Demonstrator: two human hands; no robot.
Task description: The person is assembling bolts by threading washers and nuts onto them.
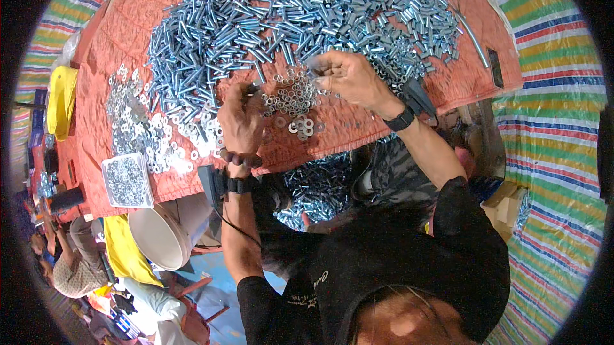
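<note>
My left hand [240, 121] is over the near middle of the cloth-covered table, its fingers curled together beside a patch of small metal rings [291, 94]. What its fingertips hold is too small and dark to tell. Across the rings, my right hand [355, 79] has its thumb and fingertips brought together, on something I cannot make out. Beyond both hands lie a heap of long bluish metal pins or tubes [204, 41] and a heap of shorter metal tubes [384, 15]. Flat washers [302, 127] lie nearer me, and more pale washers [199, 133] spread left of my left hand.
A white plastic tub [131, 205] of small metal parts stands at the table's left front corner. Below it is a pale bucket [150, 243]. Bluish metal pieces [320, 185] lie below the table edge. A dark flat bar [494, 67] lies far right. People sit at lower left.
</note>
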